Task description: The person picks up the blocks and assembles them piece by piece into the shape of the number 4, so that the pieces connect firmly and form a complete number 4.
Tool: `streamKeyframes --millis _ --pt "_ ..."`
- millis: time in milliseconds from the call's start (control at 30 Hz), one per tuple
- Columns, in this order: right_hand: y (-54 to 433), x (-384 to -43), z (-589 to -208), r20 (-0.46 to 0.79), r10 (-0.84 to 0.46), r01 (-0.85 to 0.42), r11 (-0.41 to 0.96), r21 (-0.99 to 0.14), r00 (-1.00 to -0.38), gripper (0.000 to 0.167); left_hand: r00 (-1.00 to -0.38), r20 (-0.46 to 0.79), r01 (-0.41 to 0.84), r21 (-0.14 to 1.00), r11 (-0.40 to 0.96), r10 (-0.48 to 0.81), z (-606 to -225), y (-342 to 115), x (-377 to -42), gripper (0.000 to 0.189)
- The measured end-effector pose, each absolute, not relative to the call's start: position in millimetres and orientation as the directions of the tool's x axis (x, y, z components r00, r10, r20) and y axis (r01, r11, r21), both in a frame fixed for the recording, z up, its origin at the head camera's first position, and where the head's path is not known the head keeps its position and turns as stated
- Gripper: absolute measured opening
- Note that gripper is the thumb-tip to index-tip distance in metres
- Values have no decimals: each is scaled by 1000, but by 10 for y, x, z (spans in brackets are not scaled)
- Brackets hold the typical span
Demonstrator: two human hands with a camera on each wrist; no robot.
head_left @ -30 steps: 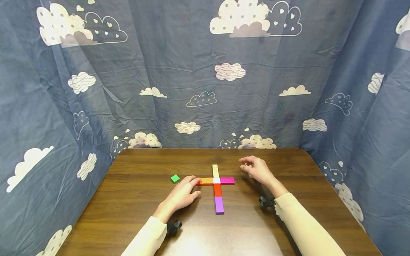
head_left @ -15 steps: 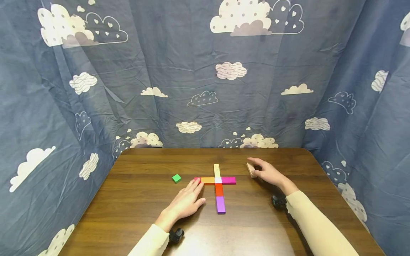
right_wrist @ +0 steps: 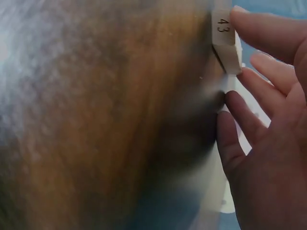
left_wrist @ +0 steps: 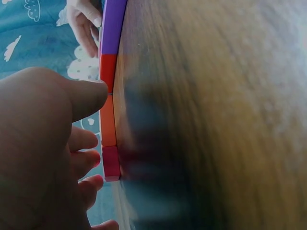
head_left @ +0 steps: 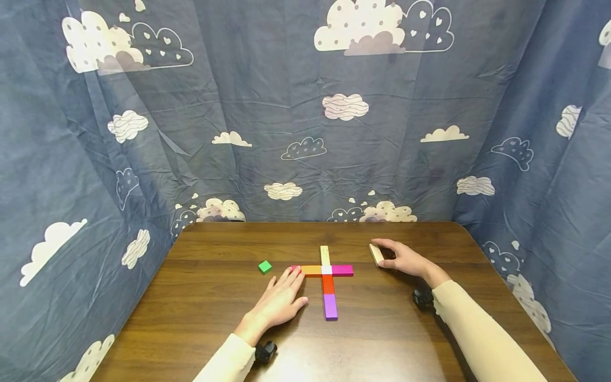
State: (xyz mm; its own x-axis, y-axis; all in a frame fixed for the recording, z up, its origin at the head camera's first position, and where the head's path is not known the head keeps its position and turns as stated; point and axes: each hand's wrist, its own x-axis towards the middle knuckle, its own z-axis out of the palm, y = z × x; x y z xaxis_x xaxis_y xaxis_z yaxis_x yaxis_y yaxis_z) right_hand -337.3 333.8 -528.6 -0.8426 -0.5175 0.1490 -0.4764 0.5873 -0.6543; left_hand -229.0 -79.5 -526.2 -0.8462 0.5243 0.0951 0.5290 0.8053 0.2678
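Note:
Coloured blocks form a cross on the table: cream (head_left: 325,255) at the top, pale white (head_left: 326,270) in the middle, magenta (head_left: 342,270) to the right, orange (head_left: 312,271) and pinkish red (left_wrist: 111,163) to the left, red (head_left: 328,284) and purple (head_left: 330,306) below. My left hand (head_left: 278,302) lies with fingers extended, its fingertips on the pinkish-red end block. Off to the right, my right hand (head_left: 406,260) pinches a separate cream block (head_left: 376,254), thumb at one end and forefinger at the other. In the right wrist view this block bears the number 43.
A green square block (head_left: 264,267) lies alone left of the cross. The brown wooden table (head_left: 200,297) reaches back to a blue cloud-patterned curtain (head_left: 267,106), which also hangs at both sides. Each wrist wears a black camera.
My right hand has moved to the right and its fingers now span the separate cream block, which shows more fully. The left fingertips have shifted slightly along the pinkish-red block.

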Motion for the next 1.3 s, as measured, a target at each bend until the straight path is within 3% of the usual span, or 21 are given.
streamKeyframes --millis 267,567,767,1000,1300 --pt "3339 -3418 -5336 179 -493 -489 621 -613 -851 68 -845 106 533 234 813 524 -5283 -788 -2313 66" --pt "3316 -3360 -5320 171 -459 -444 593 -671 -872 71 -840 104 542 194 817 533 -5298 -772 -2301 66" --pt "3323 -3360 -5336 199 -430 -446 612 -653 -881 76 -838 101 545 198 815 536 -5302 -774 -2300 67" --pt "3281 -3317 -5293 178 -392 -380 532 -757 -902 87 -834 110 552 187 813 541 -5305 -794 -2318 66" --pt "3265 -3283 -5330 203 -323 -359 561 -746 -925 92 -835 104 549 190 814 540 -5313 -807 -2319 67"
